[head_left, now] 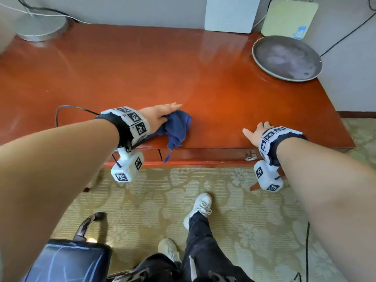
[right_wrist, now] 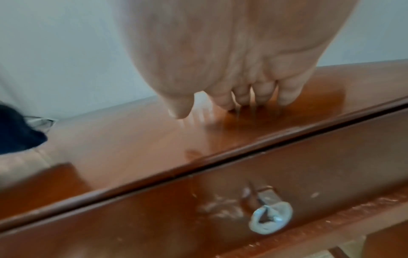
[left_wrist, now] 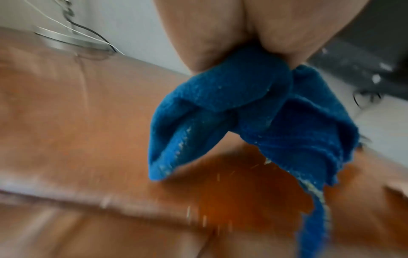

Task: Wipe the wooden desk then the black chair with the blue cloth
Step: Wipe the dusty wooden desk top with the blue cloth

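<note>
A round metal pan (head_left: 286, 58) sits at the far right corner of the wooden desk (head_left: 142, 74); its dull grey inside holds no object, only a cloudy film. Behind it a white box (head_left: 231, 14) and a pale yellow board (head_left: 289, 17) stand against the wall, and a round grey stand base (head_left: 41, 27) sits at the far left corner.

The left hand (head_left: 160, 116) rests on the blue cloth (head_left: 177, 127) near the front edge of the desk, fingers stretched forward over the top, thumb tucked against the fabric. A corner of the cloth hangs over the front edge, past the drawer line. The right hand (head_left: 257, 132) lies flat on the desk to the right, well apart from the cloth, fingers straight and spread, holding nothing.

The left wrist view shows what the head view hides: the cloth (left_wrist: 253, 113) is bunched up and pinched between the thumb and the fingers (left_wrist: 198, 40). The right wrist view shows the fingertips (right_wrist: 287, 96) pressing on the glossy top, and below them a drawer front with a metal lock hasp (right_wrist: 270, 218).

The black chair (head_left: 67, 259) stands near left, on the patterned carpet (head_left: 234, 231), beside the person's white shoes (head_left: 200, 206).
</note>
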`<state>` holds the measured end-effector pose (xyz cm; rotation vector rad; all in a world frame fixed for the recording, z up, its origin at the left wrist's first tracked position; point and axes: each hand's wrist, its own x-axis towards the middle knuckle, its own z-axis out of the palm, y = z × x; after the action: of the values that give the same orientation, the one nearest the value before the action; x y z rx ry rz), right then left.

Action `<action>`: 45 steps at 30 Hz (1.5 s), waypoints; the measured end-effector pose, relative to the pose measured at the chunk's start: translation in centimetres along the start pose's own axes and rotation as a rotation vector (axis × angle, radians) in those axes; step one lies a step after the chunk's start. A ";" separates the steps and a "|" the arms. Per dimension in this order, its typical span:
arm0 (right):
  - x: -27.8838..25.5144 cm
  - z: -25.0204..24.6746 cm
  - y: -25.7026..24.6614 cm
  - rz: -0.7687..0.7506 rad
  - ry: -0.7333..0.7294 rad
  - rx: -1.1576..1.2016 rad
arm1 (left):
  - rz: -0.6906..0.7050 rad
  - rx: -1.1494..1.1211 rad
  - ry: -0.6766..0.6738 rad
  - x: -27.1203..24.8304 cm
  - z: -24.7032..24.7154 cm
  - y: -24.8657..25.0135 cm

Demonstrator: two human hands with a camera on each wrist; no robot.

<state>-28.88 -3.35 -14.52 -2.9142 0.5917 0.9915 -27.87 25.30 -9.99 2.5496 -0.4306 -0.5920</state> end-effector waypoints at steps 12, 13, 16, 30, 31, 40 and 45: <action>3.9 -4.6 -6.9 -0.225 0.013 -0.066 | -0.111 0.120 0.219 9.0 -6.6 -4.8; 4.4 -4.5 -7.5 -0.239 0.003 -0.080 | -0.144 0.167 0.122 9.7 -5.4 -5.3; 5.4 -3.6 -8.7 -0.261 -0.016 -0.148 | -0.259 0.235 -0.020 10.4 -1.5 -6.1; 5.5 -2.3 -8.3 -0.285 0.005 -0.170 | -0.216 0.410 -0.123 6.6 2.6 -5.7; 5.4 -2.3 -8.2 -0.278 0.013 -0.166 | -0.205 0.401 -0.131 6.2 3.0 -5.5; 0.9 -0.4 -8.9 -0.236 0.023 -0.102 | -0.141 0.390 -0.200 -2.3 6.4 -5.2; -1.6 0.1 -9.3 -0.249 -0.005 -0.102 | -0.168 -0.011 -0.131 -6.7 4.7 -5.3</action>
<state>-26.80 5.88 -14.77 -2.9735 0.1749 1.0236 -34.85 30.54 -14.28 2.5623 -0.2573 -0.8242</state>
